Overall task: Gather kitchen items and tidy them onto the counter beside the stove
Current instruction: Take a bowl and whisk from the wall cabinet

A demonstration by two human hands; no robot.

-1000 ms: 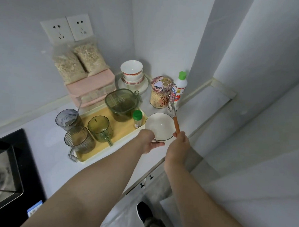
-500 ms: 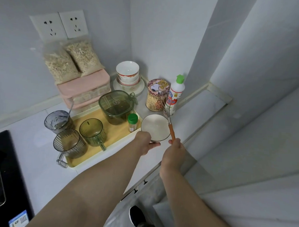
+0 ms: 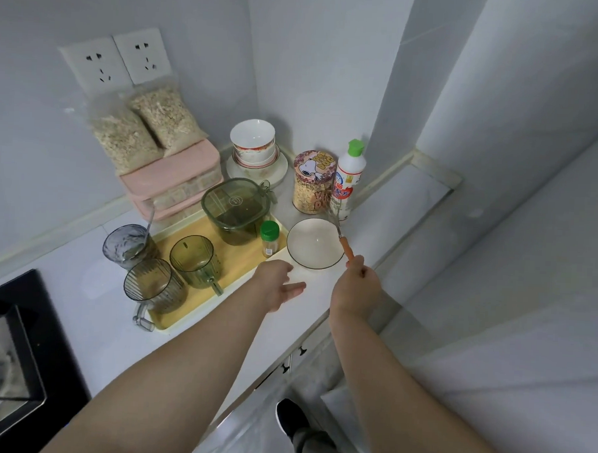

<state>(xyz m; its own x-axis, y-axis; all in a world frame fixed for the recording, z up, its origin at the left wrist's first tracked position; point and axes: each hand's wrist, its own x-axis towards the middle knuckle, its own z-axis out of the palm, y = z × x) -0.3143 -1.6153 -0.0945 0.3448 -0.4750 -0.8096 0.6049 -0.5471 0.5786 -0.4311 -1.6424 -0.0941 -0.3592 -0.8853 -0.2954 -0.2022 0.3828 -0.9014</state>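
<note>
Counter [image 3: 325,297] beside the stove [image 3: 11,344]: things sit packed toward the back corner, probably to leave the front strip free for working.
Yellow tray [image 3: 234,275] groups a green lidded container [image 3: 236,206], two green mugs and a small green-capped spice jar [image 3: 269,238]; likely so they shift as one lot.
White bowl [image 3: 315,242] sits on the counter just right of the tray, touching neither hand, so it looks placed.
Right hand [image 3: 356,290] is closed on the orange handle of a whisk [image 3: 340,233]; wire end angles up past the bowl's rim toward the bottle, likely about to be parked in or beside the bowl.
Left hand [image 3: 276,285] hovers near the bowl, fingers loosely spread, holding nothing.
Text: tin [image 3: 314,182] shows a Snoopy cartoon and "DOG"; white bottle [image 3: 348,180] has a red Chinese label, too small to read.
</note>
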